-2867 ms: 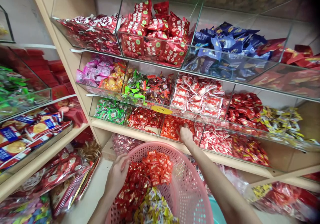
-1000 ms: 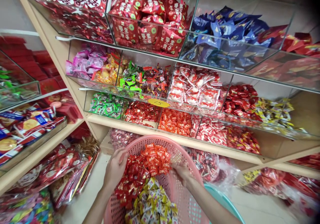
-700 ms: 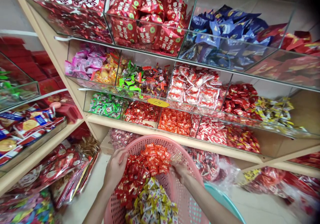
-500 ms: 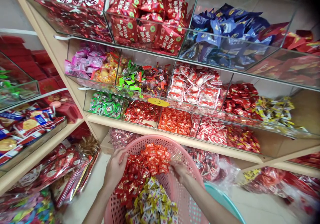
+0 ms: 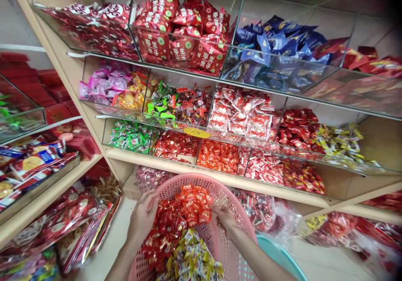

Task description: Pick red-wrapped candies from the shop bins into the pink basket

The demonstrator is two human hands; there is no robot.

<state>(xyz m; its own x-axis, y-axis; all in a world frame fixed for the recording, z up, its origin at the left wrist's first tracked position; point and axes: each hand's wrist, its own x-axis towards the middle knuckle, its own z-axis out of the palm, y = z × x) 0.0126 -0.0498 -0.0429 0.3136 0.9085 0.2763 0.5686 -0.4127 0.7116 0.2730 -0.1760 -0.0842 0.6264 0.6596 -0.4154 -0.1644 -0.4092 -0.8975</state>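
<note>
A pink perforated basket [image 5: 240, 220] sits low in the middle, below the shelves. It holds a heap of orange-red candies [image 5: 193, 200], dark red candies [image 5: 161, 237] and yellow candies [image 5: 191, 260]. My left hand [image 5: 143, 218] grips the basket's left rim, fingers curled over it. My right hand [image 5: 224, 219] is inside the basket on the right, its fingers curled against the edge of the orange-red heap. I cannot see what those fingers hold, if anything.
Glass-fronted bins of wrapped sweets fill the wooden shelves ahead, with an orange-red candy bin [image 5: 220, 157] just above the basket and a yellow price tag [image 5: 196, 132]. Bagged sweets [image 5: 72, 218] lie low at the left. A teal tub rim [image 5: 276, 251] shows beside the basket.
My right hand came back from the orange-red candy bin on the shelf down into the basket. Over the last second both hands have barely moved, and the view dipped slightly.
</note>
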